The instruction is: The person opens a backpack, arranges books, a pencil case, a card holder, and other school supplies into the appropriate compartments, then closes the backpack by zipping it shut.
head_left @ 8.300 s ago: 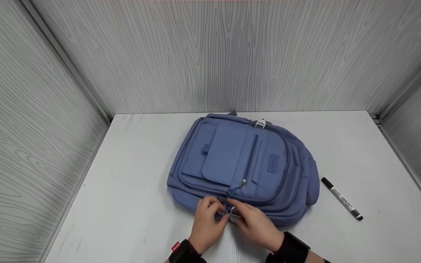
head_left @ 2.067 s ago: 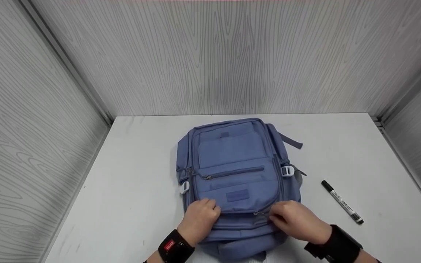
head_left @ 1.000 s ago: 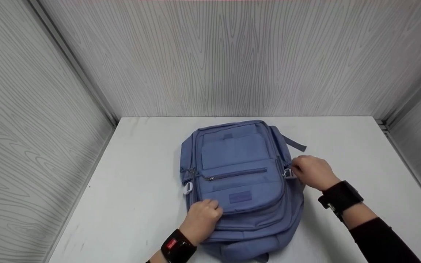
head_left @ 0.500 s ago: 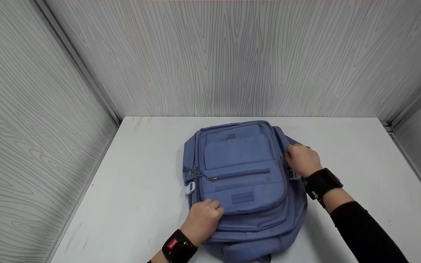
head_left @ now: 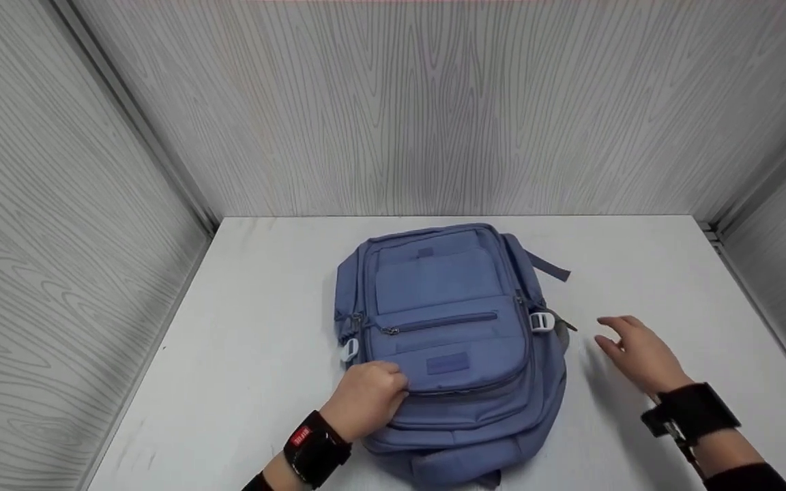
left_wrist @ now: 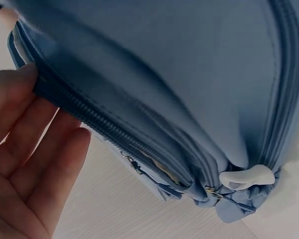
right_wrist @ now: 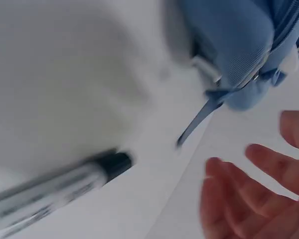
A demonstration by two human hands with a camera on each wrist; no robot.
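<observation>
A blue backpack (head_left: 444,279) lies on its back on the white table, its curved end nearest me. My left hand (head_left: 369,395) grips the near edge of its front pocket. In the left wrist view, the thumb and fingers (left_wrist: 27,74) hold that zippered edge, and the pocket mouth (left_wrist: 134,99) gapes. My right hand (head_left: 638,351) is off the bag, to its right, with fingers spread and nothing in them. A black-capped white marker (right_wrist: 55,191) lies on the table in the right wrist view; my right hand and wrist mostly hide it in the head view.
White buckles (head_left: 542,322) sit at the bag's sides, and a loose strap (head_left: 548,267) sticks out at its right. Grey wood-grain panels (head_left: 427,109) enclose the white table (head_left: 263,307) at the back and both sides.
The backpack has been turned since the earliest frame. My right hand drew the front zipper pull up the right side, then let go and moved right. My left hand kept its grip.
</observation>
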